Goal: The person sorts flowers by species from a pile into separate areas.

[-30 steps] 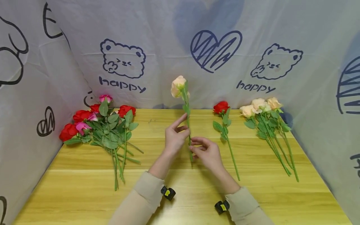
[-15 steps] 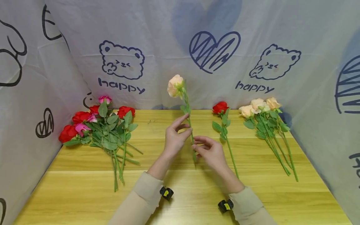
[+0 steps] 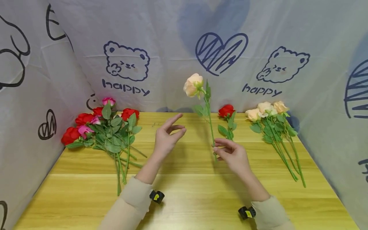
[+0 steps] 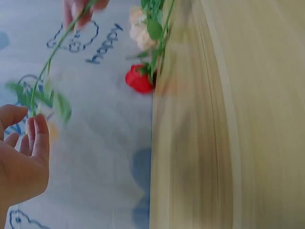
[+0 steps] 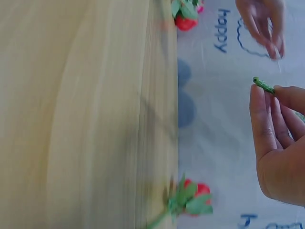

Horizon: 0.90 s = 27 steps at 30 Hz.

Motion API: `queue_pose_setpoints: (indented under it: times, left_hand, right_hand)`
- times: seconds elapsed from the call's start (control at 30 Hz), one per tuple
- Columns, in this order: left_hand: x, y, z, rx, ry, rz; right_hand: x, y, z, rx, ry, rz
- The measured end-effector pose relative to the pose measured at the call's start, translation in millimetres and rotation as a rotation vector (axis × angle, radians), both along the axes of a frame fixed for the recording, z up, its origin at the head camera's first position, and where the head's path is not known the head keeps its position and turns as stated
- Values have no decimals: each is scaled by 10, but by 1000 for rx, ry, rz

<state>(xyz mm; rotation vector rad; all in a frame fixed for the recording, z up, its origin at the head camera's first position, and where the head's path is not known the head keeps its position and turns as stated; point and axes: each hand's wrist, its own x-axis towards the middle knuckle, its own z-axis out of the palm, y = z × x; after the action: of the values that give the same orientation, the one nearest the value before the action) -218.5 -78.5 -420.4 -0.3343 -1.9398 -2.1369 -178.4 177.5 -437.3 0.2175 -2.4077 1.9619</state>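
A pale peach rose (image 3: 193, 85) stands upright above the table, its green stem pinched near the lower end by my right hand (image 3: 234, 155). In the right wrist view the cut end of the stem (image 5: 263, 85) pokes out between thumb and fingers. My left hand (image 3: 169, 135) is apart from the stem in the head view, to its left, with fingers extended and nothing held. Just behind the right hand lies a single red rose (image 3: 226, 111), its lower stem hidden by that hand.
On the left, several red and pink roses (image 3: 84, 119) lie in a crossed pile on the wooden table (image 3: 184, 198). Several peach roses (image 3: 265, 108) lie together at the right. A printed cloth (image 3: 172, 48) hangs behind and along both sides.
My left hand has let go of the stem and drawn back to the left. The right hand has carried the peach rose to the right, in front of the red rose.
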Motion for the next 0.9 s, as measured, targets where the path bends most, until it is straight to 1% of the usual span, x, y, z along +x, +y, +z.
queue_pose_setpoints:
  times: [0.13,0.27,0.33,0.4,0.5,0.67,0.8,0.9]
  left_hand:
    - [27,-292,3,-2,-58,24]
    - [59,-608,-4,-16,-142,52]
    - [81,-772,-27,-27,-169,66]
    - [101,-946,-70,-52,-182,86]
    - [142,-1202,-122,-93,-208,128]
    - [189,-1607,-170,-138,-303,176]
    - [181,-1874,-215,-182,-373,190]
    - [150,-2007,-257,-210,-426,192]
  right_hand:
    - [34,241,0,14,-6,-33]
    - [58,494,-15,15,11,-67]
    - [78,628,-26,1,19,-76]
    - [99,767,-38,-3,24,-92]
    - [136,990,-52,-22,8,-126]
    - [166,1415,-73,-58,-25,-198]
    - [155,1778,-104,-37,-43,-239]
    - [130,2039,-143,-15,-69,-262]
